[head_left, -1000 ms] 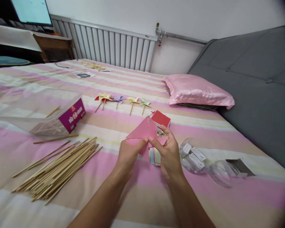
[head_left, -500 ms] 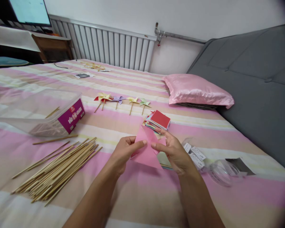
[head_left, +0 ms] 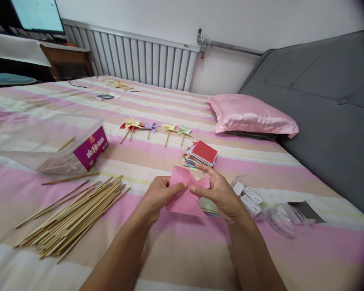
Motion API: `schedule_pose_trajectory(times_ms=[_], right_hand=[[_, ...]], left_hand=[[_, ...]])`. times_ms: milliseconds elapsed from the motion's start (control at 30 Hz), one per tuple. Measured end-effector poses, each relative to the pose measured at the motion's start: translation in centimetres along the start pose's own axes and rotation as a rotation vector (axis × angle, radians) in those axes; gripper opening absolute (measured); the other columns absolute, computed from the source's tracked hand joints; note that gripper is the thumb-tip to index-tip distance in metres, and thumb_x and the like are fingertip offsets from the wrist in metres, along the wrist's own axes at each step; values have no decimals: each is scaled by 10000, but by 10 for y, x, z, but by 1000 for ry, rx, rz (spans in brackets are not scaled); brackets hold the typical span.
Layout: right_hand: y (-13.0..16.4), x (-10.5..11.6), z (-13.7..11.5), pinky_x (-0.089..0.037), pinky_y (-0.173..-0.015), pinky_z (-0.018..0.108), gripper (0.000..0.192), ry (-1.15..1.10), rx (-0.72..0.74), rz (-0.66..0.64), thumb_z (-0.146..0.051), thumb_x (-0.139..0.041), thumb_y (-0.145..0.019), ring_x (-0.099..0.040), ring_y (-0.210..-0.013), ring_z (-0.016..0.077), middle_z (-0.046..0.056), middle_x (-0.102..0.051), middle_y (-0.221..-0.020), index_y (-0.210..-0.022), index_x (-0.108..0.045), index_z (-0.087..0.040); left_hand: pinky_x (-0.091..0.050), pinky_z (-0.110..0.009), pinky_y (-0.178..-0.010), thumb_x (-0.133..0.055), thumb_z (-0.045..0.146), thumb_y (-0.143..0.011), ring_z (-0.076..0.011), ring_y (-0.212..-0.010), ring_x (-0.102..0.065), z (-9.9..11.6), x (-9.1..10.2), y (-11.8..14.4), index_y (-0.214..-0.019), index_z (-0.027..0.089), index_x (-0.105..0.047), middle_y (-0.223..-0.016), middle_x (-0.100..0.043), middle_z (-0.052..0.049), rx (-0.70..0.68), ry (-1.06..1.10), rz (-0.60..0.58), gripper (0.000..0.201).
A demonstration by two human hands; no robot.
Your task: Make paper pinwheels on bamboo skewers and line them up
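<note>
L hand (head_left: 157, 196): pinches the left side of the pink paper (head_left: 185, 198), thumb on top, fingers under
R hand (head_left: 221, 194): pinches the right side of the same paper, thumb & pointer finger pressed on a folded flap
Pink paper: held up just above the bed (head_left: 176, 250), between both hands, in the middle. It's partly folded, w/ a pointy corner up top & a wide part tipping down toward the person
Key bit: paper lies right btw the 2 grips, long side going left to right; both hands about as near, the thumbs nearly meet on top
Under the paper: a few more sheets lie flat on the bed, just beside the R hand
Paper stack (head_left: 202, 155): many colours, red one on top, just behind the hands
Sticks (head_left: 73, 216): big pile of thin wood sticks, left of the L hand, apart from it
Clear box (head_left: 48, 143): further left, some sticks inside
Pinwheels (head_left: 154, 128): 4 little ones in a row, far behind the stack
Plastic bags (head_left: 261, 206): clear, right of the R hand
</note>
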State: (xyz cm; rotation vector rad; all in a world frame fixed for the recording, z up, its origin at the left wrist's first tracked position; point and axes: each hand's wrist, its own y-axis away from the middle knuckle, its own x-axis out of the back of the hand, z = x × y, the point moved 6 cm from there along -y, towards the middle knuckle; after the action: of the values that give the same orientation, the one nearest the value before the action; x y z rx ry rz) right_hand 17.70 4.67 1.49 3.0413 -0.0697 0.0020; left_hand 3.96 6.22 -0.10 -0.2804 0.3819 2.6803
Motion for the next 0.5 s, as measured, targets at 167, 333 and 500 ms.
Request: schedule_pose_trajectory(times_ms=[167, 333, 500], right_hand=[[3, -2, -6, -375, -490, 224, 643, 54, 0, -19, -252, -742, -593, -428, -487, 98, -79, -469, -563, -1182, -491, -207], [3, -1, -6, -391, -487, 219, 615, 79, 19, -22, -244, -735, -615, -432, -499, 94, -71, -474, -582, -1178, -489, -205], [3, -4, -5, -428, -517, 225, 614, 9, 41, -59, -237, -724, -647, -498, -522, 102, -63, -521, -600, -1197, -453, -214]], left_hand=[[-407, -224, -545, -675, 360, -684, -145, -576, -569, 1, -1, 0, -744, 93, -686, -632, -652, -54, -16, -20, -22, 274], [-435, -249, -575, -710, 356, -654, -172, -624, -597, 0, -2, 1, -789, 90, -699, -697, -678, -82, -11, -26, -44, 299], [-432, -238, -557, -702, 303, -657, -153, -592, -588, 0, -2, 1, -775, 88, -693, -687, -677, -74, 8, 31, -15, 245]])
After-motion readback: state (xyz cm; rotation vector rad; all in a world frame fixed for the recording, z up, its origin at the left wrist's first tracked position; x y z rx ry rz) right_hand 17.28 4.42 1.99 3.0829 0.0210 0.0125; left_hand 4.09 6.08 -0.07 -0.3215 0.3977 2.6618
